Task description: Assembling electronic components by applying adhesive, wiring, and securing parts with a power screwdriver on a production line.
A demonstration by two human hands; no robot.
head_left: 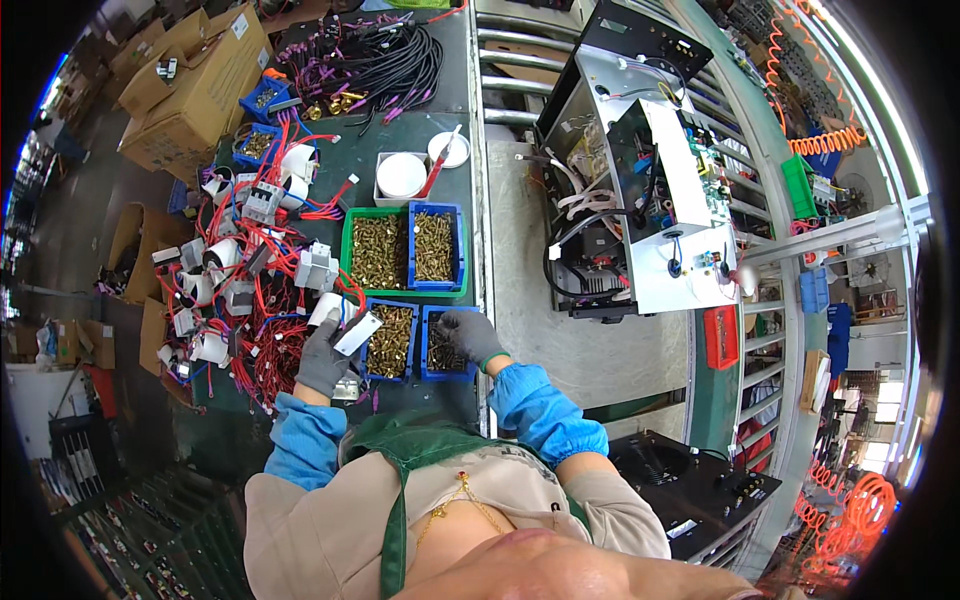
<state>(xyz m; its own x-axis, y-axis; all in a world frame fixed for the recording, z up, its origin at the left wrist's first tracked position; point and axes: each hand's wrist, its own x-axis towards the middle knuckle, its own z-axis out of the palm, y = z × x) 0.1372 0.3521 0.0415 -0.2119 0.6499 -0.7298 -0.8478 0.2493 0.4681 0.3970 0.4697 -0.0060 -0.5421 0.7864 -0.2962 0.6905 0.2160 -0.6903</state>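
Observation:
My left hand (322, 362), in a dark grey glove, is closed on a small white rectangular piece (358, 334) beside the wiring pile. Red wires and a white rounded part touch the same hand, so how they join the piece is unclear. My right hand (470, 336), gloved too, reaches over a blue bin of dark screws (443, 356). Its fingers curl down toward the screws, and whatever they pinch is hidden. Left of that bin stands a blue bin of brass-coloured screws (388, 342). A green tray (350, 262) behind holds more brass-coloured screws, with another blue bin (434, 246) inside.
Red wire harnesses (275, 335) with white and grey parts cover the bench's left side. Black cables (400, 70) lie at the back, near a white tub (401, 175) and a red marker-like stick (436, 172). An opened machine chassis (640, 190) stands right, by a roller conveyor (515, 87).

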